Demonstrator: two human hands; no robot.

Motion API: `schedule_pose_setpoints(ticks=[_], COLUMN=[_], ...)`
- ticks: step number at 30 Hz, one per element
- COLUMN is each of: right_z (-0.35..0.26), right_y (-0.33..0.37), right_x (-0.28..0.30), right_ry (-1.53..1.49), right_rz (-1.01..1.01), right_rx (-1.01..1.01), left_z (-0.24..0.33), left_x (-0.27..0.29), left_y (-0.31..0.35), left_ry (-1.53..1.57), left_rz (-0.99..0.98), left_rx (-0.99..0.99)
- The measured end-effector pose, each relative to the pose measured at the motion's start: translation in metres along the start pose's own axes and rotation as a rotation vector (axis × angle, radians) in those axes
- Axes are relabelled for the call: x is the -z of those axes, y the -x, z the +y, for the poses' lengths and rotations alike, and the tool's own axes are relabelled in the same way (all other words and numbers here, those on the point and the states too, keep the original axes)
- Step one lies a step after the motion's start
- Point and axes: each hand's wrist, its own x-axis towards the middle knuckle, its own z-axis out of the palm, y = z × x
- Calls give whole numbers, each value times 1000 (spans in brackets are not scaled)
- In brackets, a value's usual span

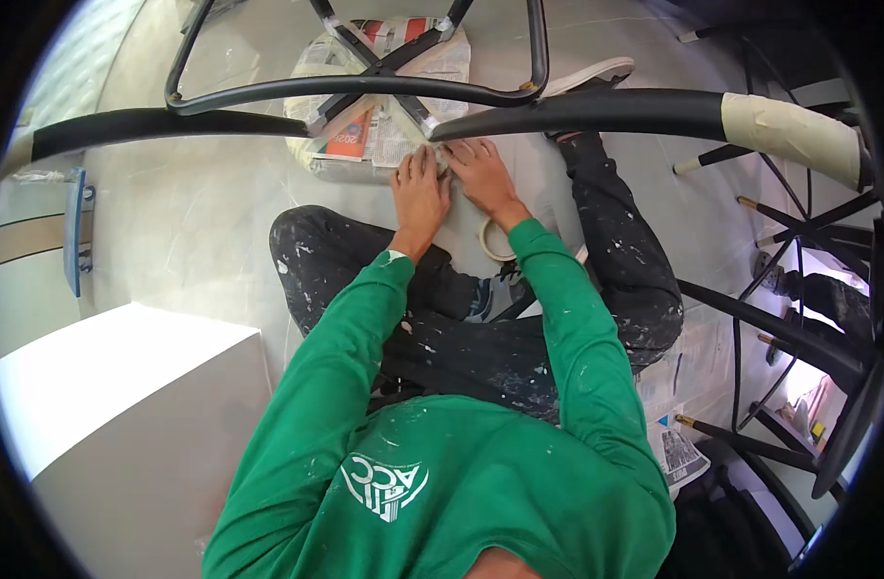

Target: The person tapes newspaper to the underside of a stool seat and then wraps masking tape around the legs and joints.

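Note:
My left hand (421, 198) and my right hand (482, 179) meet at the near edge of a newspaper-covered seat (343, 166). Both hands have bent, closed fingers; whatever small piece lies between the fingertips is hidden. Strips of cream masking tape (400, 118) run over the newspaper. The seat lies on the floor beneath a black crossed frame (384, 69), whose legs point up and outward. Beside my right wrist, a roll of masking tape (485, 239) rests near my shoe.
Two black legs (577, 114) (172, 124) stretch toward me at both sides, the right one wrapped in cream tape (794, 125). More black-legged furniture (799, 227) crowds the right. A white box-like block (162, 386) stands at left. Newspaper (678, 454) lies at lower right.

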Motion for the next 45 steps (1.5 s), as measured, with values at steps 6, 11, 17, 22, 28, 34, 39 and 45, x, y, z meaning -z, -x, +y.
schedule_pose_setpoints(ticks=[6, 11, 17, 22, 28, 34, 39, 45], right_z=[9, 9, 2, 18, 14, -51, -48, -76], right_y=[-1, -4, -11, -3, 22, 76, 126, 65], right_x=[3, 0, 10, 16, 36, 100, 75, 122], right_ry=[95, 120, 218, 204, 16, -162, 81, -598], right_rz=[-93, -106, -99, -168, -44, -575, -509, -412], right_rx=[88, 60, -56, 14, -379, -417, -243, -640], left_z=[-9, -8, -22, -23, -20, -28, -17, -12], left_x=[14, 16, 13, 13, 16, 18, 20, 51], left_y=[-6, -16, -13, -14, -18, -9, 6, 31], left_ry=[-79, -70, -107, -5, -98, 59, 488, 1297], left_rz=[-102, -190, -116, -76, -27, -26, -122, -471], left_rx=[-86, -67, -226, -172, -192, -158, -8, 341])
